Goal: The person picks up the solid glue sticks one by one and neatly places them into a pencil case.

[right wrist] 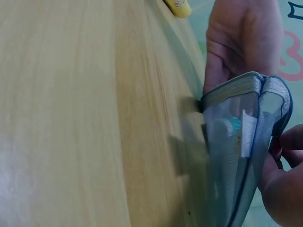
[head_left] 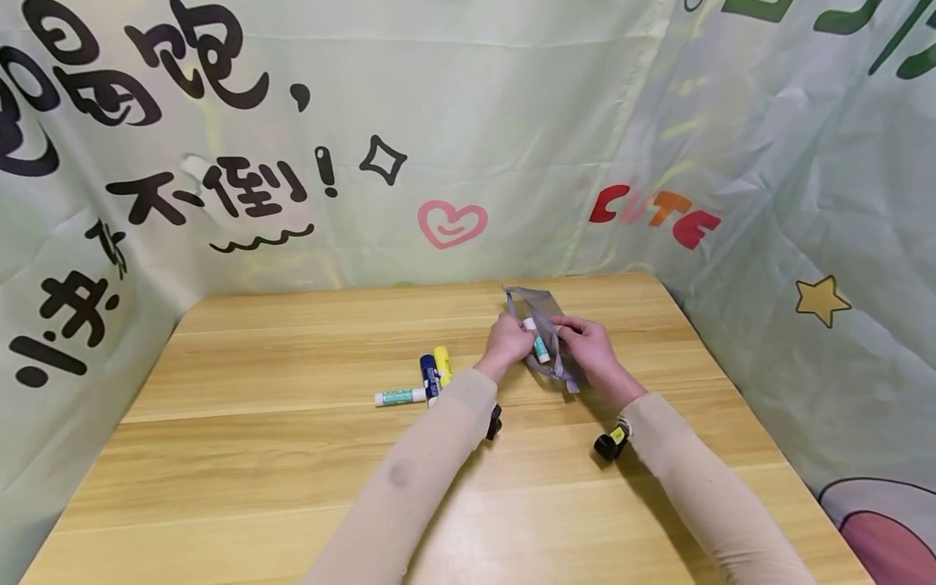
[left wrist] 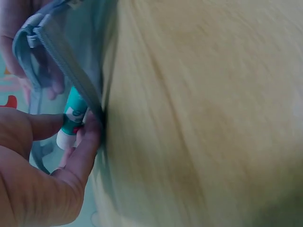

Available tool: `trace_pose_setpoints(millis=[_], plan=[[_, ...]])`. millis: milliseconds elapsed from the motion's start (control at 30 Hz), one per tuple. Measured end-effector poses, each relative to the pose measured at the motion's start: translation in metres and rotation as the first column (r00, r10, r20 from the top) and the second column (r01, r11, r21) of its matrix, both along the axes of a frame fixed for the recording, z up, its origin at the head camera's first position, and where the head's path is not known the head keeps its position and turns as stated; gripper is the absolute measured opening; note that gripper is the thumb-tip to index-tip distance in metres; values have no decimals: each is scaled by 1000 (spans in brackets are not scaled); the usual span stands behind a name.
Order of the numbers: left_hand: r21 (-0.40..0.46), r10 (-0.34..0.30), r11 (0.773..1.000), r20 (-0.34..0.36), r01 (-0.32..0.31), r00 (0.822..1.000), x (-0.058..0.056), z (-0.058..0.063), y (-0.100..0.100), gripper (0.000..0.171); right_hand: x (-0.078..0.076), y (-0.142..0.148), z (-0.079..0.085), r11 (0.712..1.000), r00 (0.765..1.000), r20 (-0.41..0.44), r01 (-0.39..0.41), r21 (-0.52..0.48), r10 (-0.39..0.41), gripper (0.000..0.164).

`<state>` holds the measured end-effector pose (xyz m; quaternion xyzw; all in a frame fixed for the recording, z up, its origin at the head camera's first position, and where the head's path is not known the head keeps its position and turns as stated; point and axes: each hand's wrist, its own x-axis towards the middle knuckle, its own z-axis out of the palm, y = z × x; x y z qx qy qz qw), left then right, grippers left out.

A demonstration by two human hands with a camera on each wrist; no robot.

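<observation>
A glue stick (head_left: 541, 348) with a teal label and white ends is pinched between thumb and fingers of my left hand (head_left: 509, 341). It sits within the mouth of a grey see-through zip pouch (head_left: 544, 302); the left wrist view shows the unzipped zipper edge (left wrist: 66, 59) running beside the glue stick (left wrist: 73, 113). My right hand (head_left: 594, 351) grips the pouch's right side by its edge. Seen from the right wrist, the teal part shows dimly through the pouch wall (right wrist: 227, 179), with the right hand's fingers (right wrist: 284, 184) at the zipper side.
Left of the pouch lie a blue glue stick (head_left: 430, 375), a yellow one (head_left: 442, 362) and another teal and white one (head_left: 399, 397), close together on the wooden table (head_left: 256, 455). Printed cloth (head_left: 512, 122) hangs behind the table and along its sides.
</observation>
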<state>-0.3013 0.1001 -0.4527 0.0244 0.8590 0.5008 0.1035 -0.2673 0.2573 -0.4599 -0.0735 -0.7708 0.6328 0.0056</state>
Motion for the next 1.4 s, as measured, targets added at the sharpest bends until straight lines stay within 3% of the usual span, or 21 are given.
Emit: trace_pose_setpoints(millis=[133, 300, 600, 867, 1167, 1267, 1400], plan=[[-74, 45, 996, -31, -47, 999, 0, -1, 2, 33, -2, 0, 3, 999, 1000, 2, 0, -32, 0, 38], [-138, 0, 990, -17, -2, 1000, -2, -3, 3, 41, -3, 1, 3, 999, 1000, 15, 10, -47, -9, 37], [-196, -28, 981, -91, 10, 995, 2, 2, 1, 8, -4, 6, 6, 992, 998, -49, 27, -127, -33, 37], [-111, -89, 990, -33, 85, 996, 4, 6, -2, 17, -4, 6, 6, 991, 998, -50, 22, -135, -29, 37], [48, -100, 994, -34, 101, 994, 12, 22, -19, 20, -1, 7, 5, 986, 998, -49, 31, -162, -39, 38], [163, -105, 981, -27, 108, 994, 17, 29, -29, 22, 0, 6, 4, 985, 998, -49, 36, -168, -45, 38], [312, -113, 943, -25, 115, 993, 26, 39, -47, 29, 3, 6, 4, 983, 997, -58, 36, -180, -47, 38]])
